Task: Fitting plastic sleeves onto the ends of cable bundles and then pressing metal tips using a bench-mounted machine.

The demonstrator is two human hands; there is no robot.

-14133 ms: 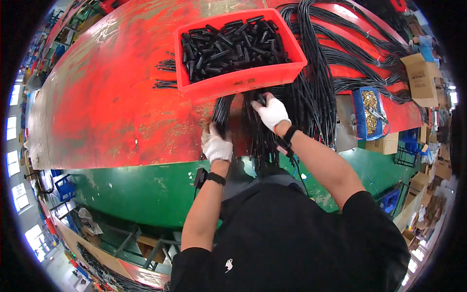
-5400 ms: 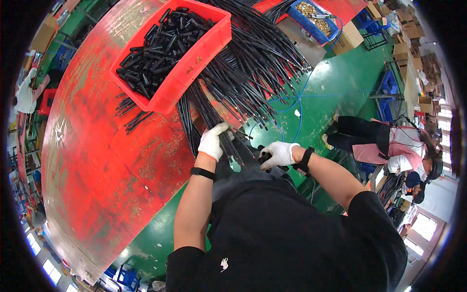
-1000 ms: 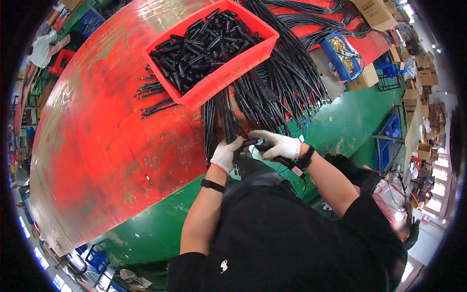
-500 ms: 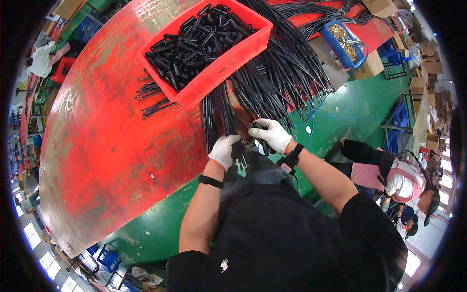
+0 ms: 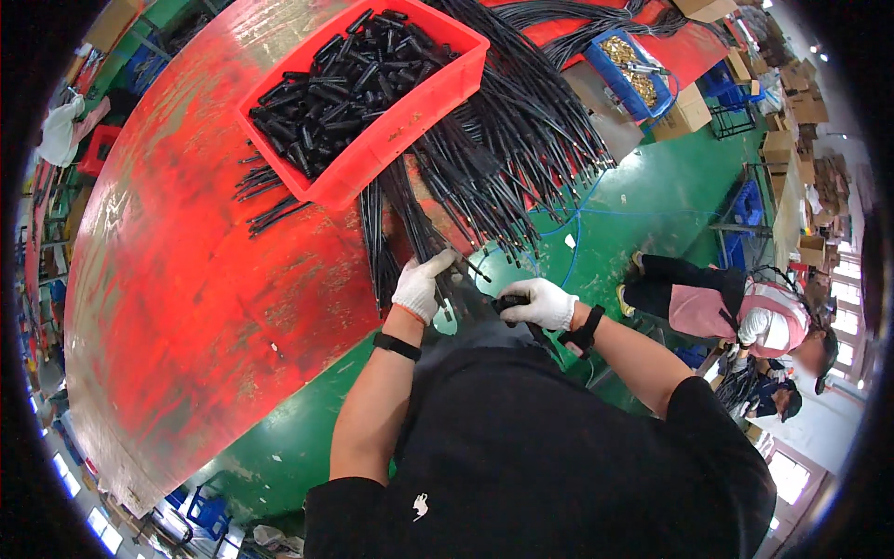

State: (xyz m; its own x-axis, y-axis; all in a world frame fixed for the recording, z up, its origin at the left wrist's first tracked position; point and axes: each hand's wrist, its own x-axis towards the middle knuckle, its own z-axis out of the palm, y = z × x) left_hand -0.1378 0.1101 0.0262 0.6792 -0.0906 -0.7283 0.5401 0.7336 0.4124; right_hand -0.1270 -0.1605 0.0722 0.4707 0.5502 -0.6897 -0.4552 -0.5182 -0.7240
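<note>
My left hand (image 5: 421, 287), in a white glove, is closed around a bundle of black cables (image 5: 414, 220) at the table's near edge. Several cable ends stick out past its fingers. To the right and apart from it, my gloved right hand (image 5: 545, 305) is closed on black ribbed sleeves (image 5: 508, 303); how many it holds is hidden. More such sleeves (image 5: 349, 91) fill a red plastic bin (image 5: 412, 124) beyond my hands. A wide spread of black cables (image 5: 507, 140) lies beside and behind the bin, with tips hanging over the edge.
The red table (image 5: 214, 261) is worn and scuffed. At the back right stands a blue bin (image 5: 597, 65) of small brass-coloured parts, beside a cardboard box (image 5: 684, 114). A person in a pink apron (image 5: 697, 312) is at the right, above the green floor (image 5: 643, 214).
My right hand has drawn back to the right, away from the left hand, still holding black sleeves. My left hand keeps its grip on the cables. The whole view has shifted slightly.
</note>
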